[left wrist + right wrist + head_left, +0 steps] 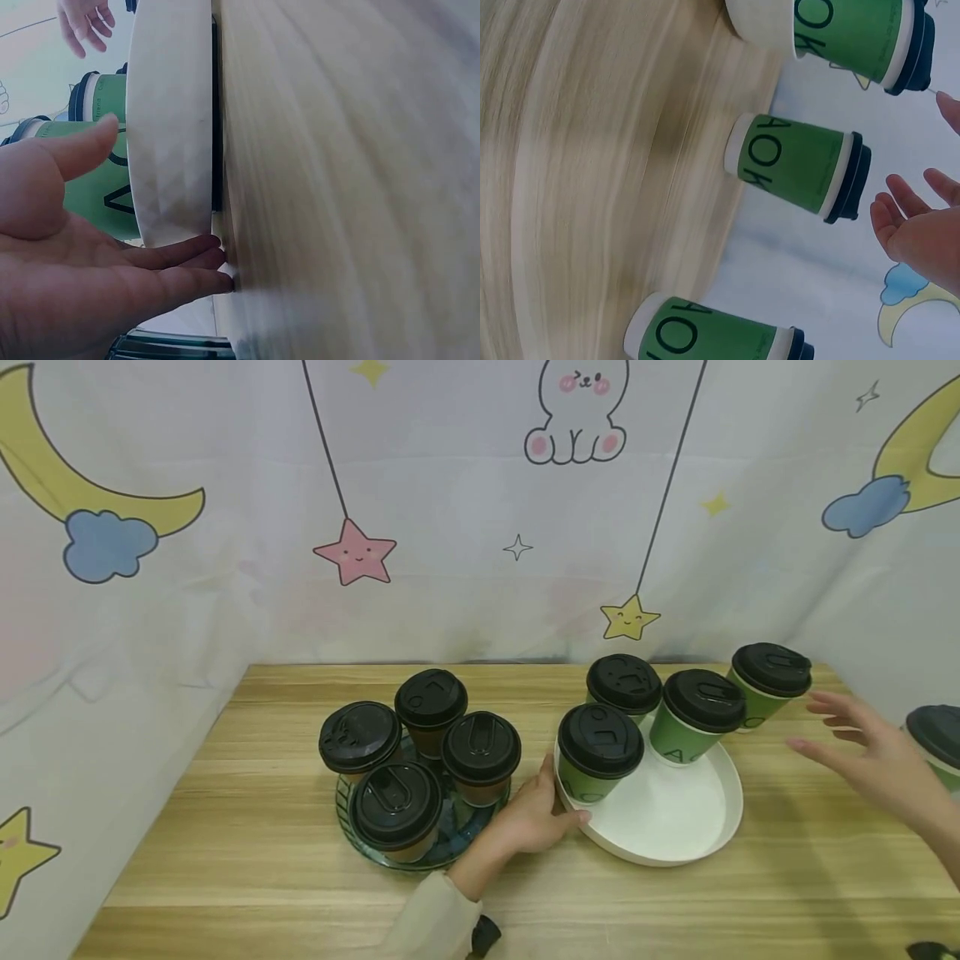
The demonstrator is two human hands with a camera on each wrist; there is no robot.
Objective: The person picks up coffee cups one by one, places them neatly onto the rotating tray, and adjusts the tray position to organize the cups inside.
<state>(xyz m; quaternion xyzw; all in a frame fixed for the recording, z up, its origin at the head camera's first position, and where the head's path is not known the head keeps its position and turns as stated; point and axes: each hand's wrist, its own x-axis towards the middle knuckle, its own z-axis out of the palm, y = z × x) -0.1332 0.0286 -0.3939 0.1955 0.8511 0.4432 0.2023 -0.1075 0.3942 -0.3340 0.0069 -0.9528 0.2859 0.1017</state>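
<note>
My left hand [534, 814] rests against the left side of a round white tray [667, 835], between it and a green plate. In the left wrist view its straight fingers [184, 255] lie along the tray's outer wall, low by the tabletop, with the thumb up beside the rim. On the tray stand three green paper cups with black lids, including a front cup [600, 752] and a right one [693, 718]. My right hand [873, 756] hovers with fingers spread and nothing in them, just right of another lidded green cup [791, 165] standing on the table behind the tray.
The dark green plate [348, 827] at left holds several brown cups with black lids [396, 806]. One more green cup [941, 739] stands at the far right, beyond my right forearm. A printed white cloth [465, 610] hangs along the table's back edge.
</note>
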